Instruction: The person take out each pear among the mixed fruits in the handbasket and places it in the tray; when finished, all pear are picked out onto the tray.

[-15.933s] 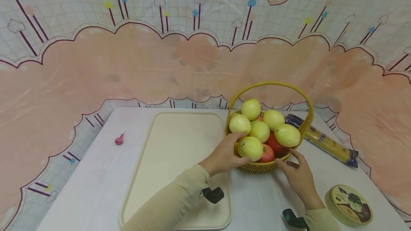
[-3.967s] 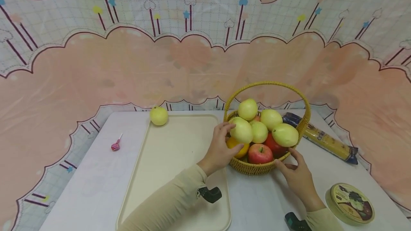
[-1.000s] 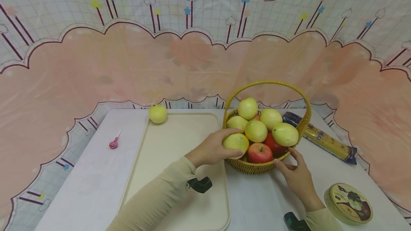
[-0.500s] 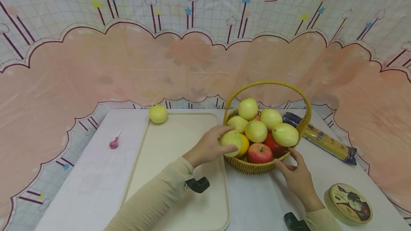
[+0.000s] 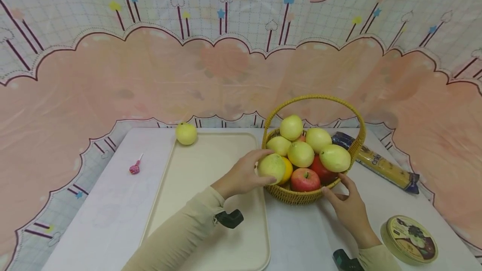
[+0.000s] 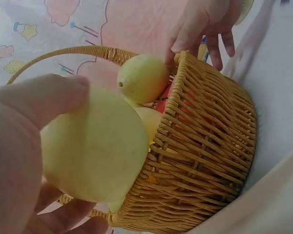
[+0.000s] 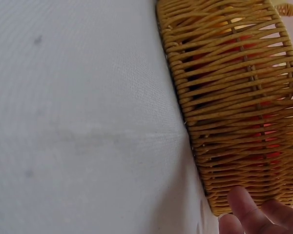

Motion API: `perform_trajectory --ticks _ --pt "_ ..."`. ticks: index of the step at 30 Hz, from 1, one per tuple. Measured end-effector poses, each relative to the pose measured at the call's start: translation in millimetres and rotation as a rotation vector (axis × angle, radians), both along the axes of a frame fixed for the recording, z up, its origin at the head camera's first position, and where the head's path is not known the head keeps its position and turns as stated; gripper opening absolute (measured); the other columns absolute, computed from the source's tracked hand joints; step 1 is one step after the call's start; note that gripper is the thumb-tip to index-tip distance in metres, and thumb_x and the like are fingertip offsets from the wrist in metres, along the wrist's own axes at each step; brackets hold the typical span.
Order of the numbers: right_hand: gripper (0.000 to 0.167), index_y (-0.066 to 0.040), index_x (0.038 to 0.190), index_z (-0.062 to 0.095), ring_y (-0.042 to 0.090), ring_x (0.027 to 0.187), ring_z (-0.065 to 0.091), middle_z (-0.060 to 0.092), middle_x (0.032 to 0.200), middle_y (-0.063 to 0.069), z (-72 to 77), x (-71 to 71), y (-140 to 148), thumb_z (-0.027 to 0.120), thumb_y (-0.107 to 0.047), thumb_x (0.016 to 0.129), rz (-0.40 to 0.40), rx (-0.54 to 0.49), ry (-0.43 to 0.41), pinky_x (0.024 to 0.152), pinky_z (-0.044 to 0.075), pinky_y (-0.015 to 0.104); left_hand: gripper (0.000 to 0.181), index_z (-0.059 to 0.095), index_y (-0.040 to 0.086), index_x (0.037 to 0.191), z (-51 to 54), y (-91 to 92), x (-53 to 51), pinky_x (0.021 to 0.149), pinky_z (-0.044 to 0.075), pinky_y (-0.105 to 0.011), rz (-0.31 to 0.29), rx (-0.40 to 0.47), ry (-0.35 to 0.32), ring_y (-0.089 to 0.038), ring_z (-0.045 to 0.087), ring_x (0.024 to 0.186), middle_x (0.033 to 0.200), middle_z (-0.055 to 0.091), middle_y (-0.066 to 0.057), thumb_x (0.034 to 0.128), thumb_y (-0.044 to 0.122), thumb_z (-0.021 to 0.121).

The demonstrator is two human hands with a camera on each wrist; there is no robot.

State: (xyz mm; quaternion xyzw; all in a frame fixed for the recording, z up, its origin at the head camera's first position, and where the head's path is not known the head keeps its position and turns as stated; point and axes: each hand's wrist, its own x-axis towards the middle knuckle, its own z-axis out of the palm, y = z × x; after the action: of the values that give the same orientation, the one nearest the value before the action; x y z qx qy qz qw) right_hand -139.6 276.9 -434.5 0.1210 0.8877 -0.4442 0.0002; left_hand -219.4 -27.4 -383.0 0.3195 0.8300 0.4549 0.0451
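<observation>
In the head view my left hand (image 5: 244,173) holds a pale yellow-green pear (image 5: 272,169) at the front left of the wicker basket (image 5: 297,198). The left wrist view shows this pear (image 6: 95,146) large, close to the rim, with thumb and fingers around it. My right hand (image 5: 351,211) holds the basket's front right rim between thumb and fingers. Several more pears (image 5: 300,154) fill the basket, with a red apple (image 5: 306,180) in front and an orange (image 5: 287,170) partly hidden behind the held pear. In the right wrist view, my right fingertips (image 7: 241,200) touch the woven side.
A cream tray (image 5: 211,154) lies left of the basket. Another pear (image 5: 186,133) sits at its far left corner. A pink-wrapped lollipop (image 5: 134,167) lies further left. Behind the basket is a long yellow-and-blue packet (image 5: 384,166). A round tin (image 5: 411,239) stands at the front right.
Since the oldest frame, one pear has come from the basket's front to the tray's far corner. My left hand has since gripped another and drawn it slightly left, uncovering part of the orange.
</observation>
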Motion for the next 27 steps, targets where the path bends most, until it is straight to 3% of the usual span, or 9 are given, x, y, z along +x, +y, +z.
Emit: perform_trajectory --ticks 6,16,21,27 --pt "0.091 -0.007 0.159 0.014 0.040 0.123 0.053 0.019 0.161 0.025 0.6 -0.2 0 0.062 -0.050 0.096 0.005 -0.006 0.003 0.075 0.052 0.031 0.074 0.045 0.009 0.148 -0.8 -2.7 1.5 0.104 0.043 -0.047 -0.003 0.025 -0.065 -0.027 0.049 0.127 0.148 0.047 -0.011 0.0848 0.025 0.080" --pt "0.092 -0.007 0.159 0.013 0.041 0.123 0.053 0.018 0.161 0.026 2.2 -0.1 0 0.062 -0.051 0.096 0.006 -0.006 -0.001 0.076 0.052 0.032 0.073 0.047 0.010 0.146 -3.2 -9.6 3.1 0.095 0.049 -0.049 0.020 0.041 -0.077 -0.031 0.056 0.119 0.145 0.050 -0.010 0.0840 0.025 0.082" --pt "0.092 -0.007 0.160 0.013 0.041 0.124 0.053 0.017 0.161 0.025 0.0 -0.8 1 0.062 -0.051 0.096 0.007 -0.008 -0.001 0.075 0.053 0.032 0.072 0.046 0.006 0.145 -6.7 -15.3 3.7 0.094 0.052 -0.042 0.005 0.094 -0.095 -0.033 0.055 0.120 0.144 0.049 -0.011 0.0843 0.019 0.082" --pt "0.092 -0.007 0.159 0.013 0.041 0.124 0.052 0.017 0.161 0.025 -1.2 -1.3 1 0.062 -0.052 0.096 0.008 -0.006 -0.003 0.075 0.053 0.032 0.071 0.047 0.005 0.144 -8.1 -25.5 4.8 0.092 0.053 -0.036 0.029 0.128 -0.086 -0.035 0.057 0.115 0.140 0.052 -0.013 0.0832 0.015 0.083"
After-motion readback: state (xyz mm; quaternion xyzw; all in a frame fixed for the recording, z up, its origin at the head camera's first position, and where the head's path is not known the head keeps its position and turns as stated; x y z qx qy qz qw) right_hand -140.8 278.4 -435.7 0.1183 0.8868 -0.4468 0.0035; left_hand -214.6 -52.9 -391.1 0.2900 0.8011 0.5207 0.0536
